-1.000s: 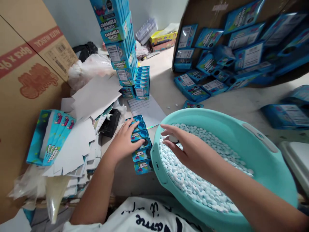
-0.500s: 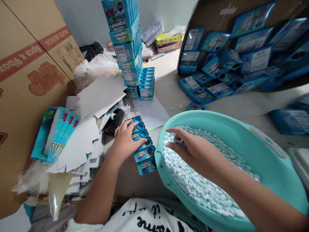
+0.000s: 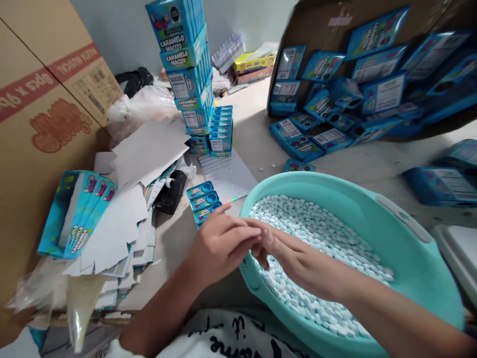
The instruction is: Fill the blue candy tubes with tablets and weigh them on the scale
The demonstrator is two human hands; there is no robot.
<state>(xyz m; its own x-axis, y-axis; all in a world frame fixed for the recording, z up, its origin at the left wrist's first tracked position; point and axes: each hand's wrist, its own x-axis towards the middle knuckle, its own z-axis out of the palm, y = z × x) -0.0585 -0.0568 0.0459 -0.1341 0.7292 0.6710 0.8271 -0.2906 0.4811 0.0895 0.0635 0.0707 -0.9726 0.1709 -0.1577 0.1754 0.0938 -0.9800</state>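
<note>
Row of small blue boxes on the table, just left of the basin; each box bright blue with a round hole on top and a "Caramelo Macizo" label on the near face. Three boxes showing, the nearer ones hidden under the left hand. Basin turquoise, tilted toward the body, filled with small white and pale-blue candies.

Left hand over the near end of the row and the basin's rim, fingers curled loosely, fingertips meeting those of the right hand. Right hand low over the rim, fingers bent toward the left; whatever sits between the two sets of fingertips too hidden to tell, so grasp unclear for both.

Against half a second ago: left hand lifted off the middle of the row and shifted right, to the basin's edge; far boxes now uncovered, near ones now covered. Right hand drawn back from above the candies to the rim, small dark round piece once pinched in its fingers no longer visible. Hands then apart, now touching.

Around: tall stack of boxes behind, white card sheets at left, a black tape dispenser beside them.
</note>
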